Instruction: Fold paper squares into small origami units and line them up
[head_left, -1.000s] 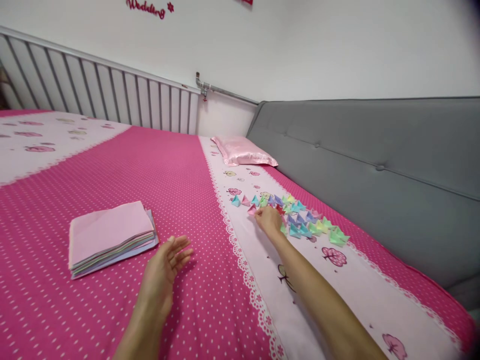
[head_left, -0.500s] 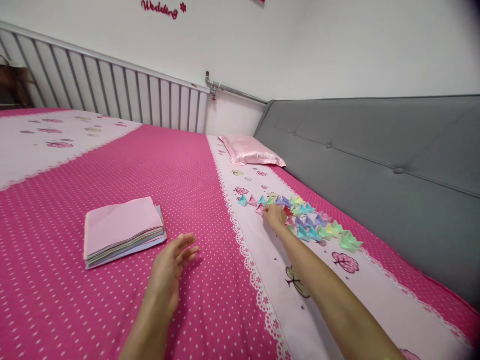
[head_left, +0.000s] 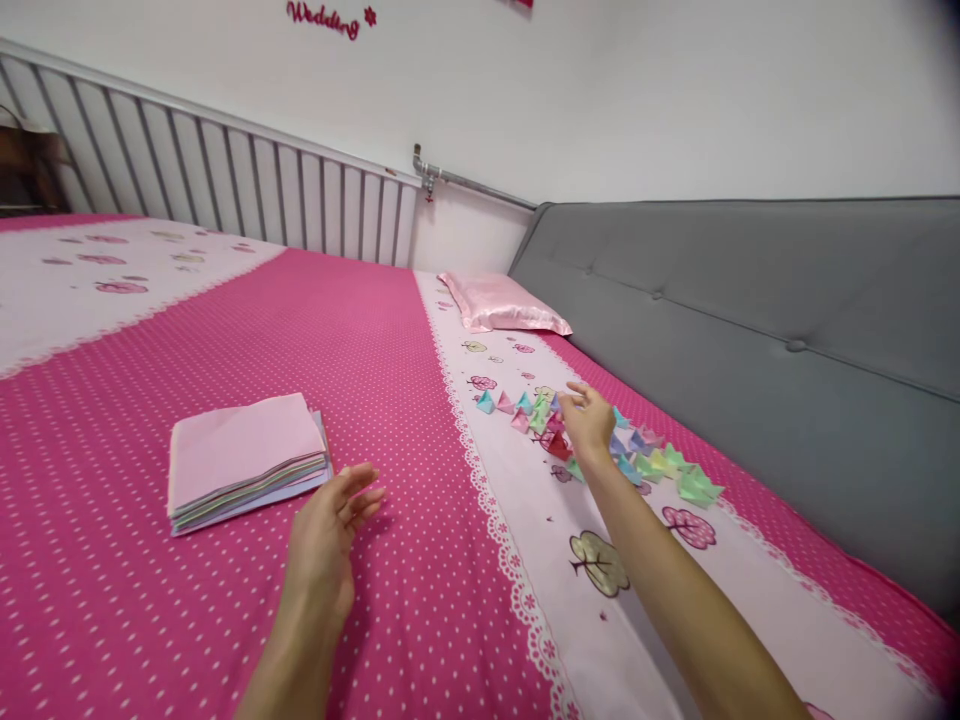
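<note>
Far left edge: a brown item (head_left: 30,165), partly out of view, too unclear to name, next to a white slatted radiator (head_left: 247,180) running along the far wall. Left, on the bed (head_left: 337,340), on its pink white-dotted part: a paper stack (head_left: 247,455), pink sheet on top, green and lilac edges below, layers slightly uneven. Red "Wedding" lettering (head_left: 322,18) on the wall above the radiator. Left hand (head_left: 330,535) just right of the stack's near right corner, grip loosely open, fingers a bit curled and pointing right, nothing in it. Far middle: shiny pink pillow (head_left: 504,303), against the headboard's far end. Nearer than that, on the white tree-print strip: a group of small folded paper pieces, with a cyan piece (head_left: 486,402) at its left end, pink and green ones next, a red piece (head_left: 558,446) on the near side. Right hand (head_left: 589,420) over the middle of the group, hiding some; grip partly open, fingers parted, nothing seen in it; can't tell if it touches the purple piece (head_left: 556,402) just left of the fingertips. Right of the hand: more purple, blue and yellow pieces, ending at a green piece (head_left: 699,486). Right side: grey padded headboard (head_left: 735,290).
</note>
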